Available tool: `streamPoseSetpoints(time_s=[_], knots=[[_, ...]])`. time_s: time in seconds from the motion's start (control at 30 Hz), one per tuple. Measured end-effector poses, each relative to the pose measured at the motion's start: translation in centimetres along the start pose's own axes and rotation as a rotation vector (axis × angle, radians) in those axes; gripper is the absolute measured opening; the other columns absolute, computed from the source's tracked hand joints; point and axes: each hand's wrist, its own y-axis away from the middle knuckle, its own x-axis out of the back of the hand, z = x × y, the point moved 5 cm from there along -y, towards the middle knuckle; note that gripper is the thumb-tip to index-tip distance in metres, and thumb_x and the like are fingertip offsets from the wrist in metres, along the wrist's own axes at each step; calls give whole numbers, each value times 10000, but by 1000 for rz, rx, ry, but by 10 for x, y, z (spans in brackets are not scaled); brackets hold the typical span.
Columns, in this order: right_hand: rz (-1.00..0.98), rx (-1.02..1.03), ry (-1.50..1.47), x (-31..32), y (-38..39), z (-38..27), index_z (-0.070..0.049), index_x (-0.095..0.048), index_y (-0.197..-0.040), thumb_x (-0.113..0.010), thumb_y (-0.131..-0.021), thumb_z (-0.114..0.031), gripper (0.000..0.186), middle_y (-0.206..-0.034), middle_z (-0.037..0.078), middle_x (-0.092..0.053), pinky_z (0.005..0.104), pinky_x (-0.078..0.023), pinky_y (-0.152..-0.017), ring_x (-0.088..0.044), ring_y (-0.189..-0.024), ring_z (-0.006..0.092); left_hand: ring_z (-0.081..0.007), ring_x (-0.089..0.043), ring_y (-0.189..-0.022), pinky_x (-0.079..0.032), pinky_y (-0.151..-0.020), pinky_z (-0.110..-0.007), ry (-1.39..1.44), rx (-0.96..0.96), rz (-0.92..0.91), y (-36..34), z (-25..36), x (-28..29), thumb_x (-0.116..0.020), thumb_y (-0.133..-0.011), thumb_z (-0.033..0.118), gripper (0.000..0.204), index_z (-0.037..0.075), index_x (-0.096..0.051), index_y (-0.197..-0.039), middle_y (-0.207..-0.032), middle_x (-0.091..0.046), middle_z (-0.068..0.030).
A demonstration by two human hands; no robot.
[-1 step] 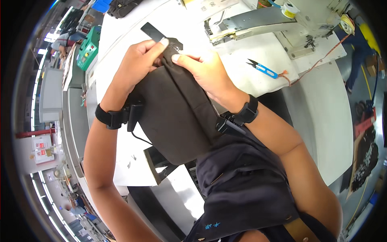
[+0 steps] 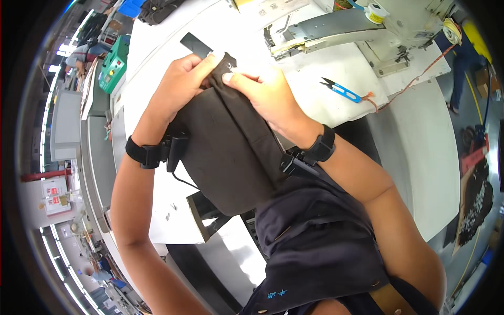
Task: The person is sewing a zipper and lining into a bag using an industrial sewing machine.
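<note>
A dark brown piece of sewn fabric point(image 2: 226, 152) hangs from my hands down to my lap, a long seam running along it. My left hand point(image 2: 184, 84) pinches its far end, the thumb on top and the fingers curled beneath. Close by on the right, my right hand point(image 2: 262, 94) grips the same end with its thumb pressed on the cloth. A small light mark shows on the fabric tip between the thumbs. Just beyond my left thumb sticks out a flat dark strip point(image 2: 196, 44); whether it joins the cloth is hidden.
Blue-handled thread snips point(image 2: 341, 90) lie to the right on the white table point(image 2: 163, 31), below a sewing machine arm point(image 2: 336, 32). A green box point(image 2: 114, 64) stands at the left, and a black bag-like bundle point(image 2: 159, 10) lies at the far edge. An orange cord point(image 2: 420, 80) crosses the right side.
The fabric tip between my thumbs has shifted and folded slightly. The far end of the dark strip has moved a little left and nearer. Both hands keep their grip.
</note>
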Motion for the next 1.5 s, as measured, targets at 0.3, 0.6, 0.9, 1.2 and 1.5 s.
streamPoseSetpoints(time_s=[0.3, 0.6, 0.9, 1.2, 1.5], knots=[[56, -106, 69, 13, -4, 3, 44, -760, -1121, -716, -985, -129, 224, -929, 5, -719, 215, -488, -756, -606, -835, 49, -60, -543, -585, -490, -567, -247, 76, -167, 24, -38, -8, -13, -677, -1017, 456, 531, 35, -627, -698, -655, -548, 26], [110, -117, 9, 30, 0, -16, 62, -756, -1131, -713, -977, -126, 247, -881, -25, -688, 199, -451, -728, -559, -803, 25, -67, -541, -630, -504, -600, -240, 221, -184, 25, -46, 10, -30, -688, -1018, 408, 445, 17, -702, -805, -709, -583, 15], [127, -72, 58, 39, 5, -10, 54, -767, -1106, -720, -982, -152, 245, -789, -62, -633, 202, -406, -623, -498, -716, 6, -76, -644, -897, -549, -717, -209, 205, -177, -114, -27, 18, -27, -705, -985, 253, 279, 14, -716, -1128, -1001, -692, -53], [92, -89, 23, 33, 3, -9, 58, -763, -1108, -704, -989, -141, 239, -808, -57, -646, 205, -412, -621, -505, -716, 3, -58, -624, -737, -494, -651, -191, 246, -9, -237, -36, 16, -36, -780, -944, 387, 417, -5, -716, -1071, -865, -680, -10], [79, -152, -36, 36, 9, -14, 60, -756, -1060, -703, -995, -158, 233, -787, -85, -604, 203, -374, -597, -467, -698, -2, -27, -496, -596, -388, -512, -216, 226, -133, -39, -58, 7, -37, -843, -909, 348, 289, 86, -760, -1002, -780, -620, 65]])
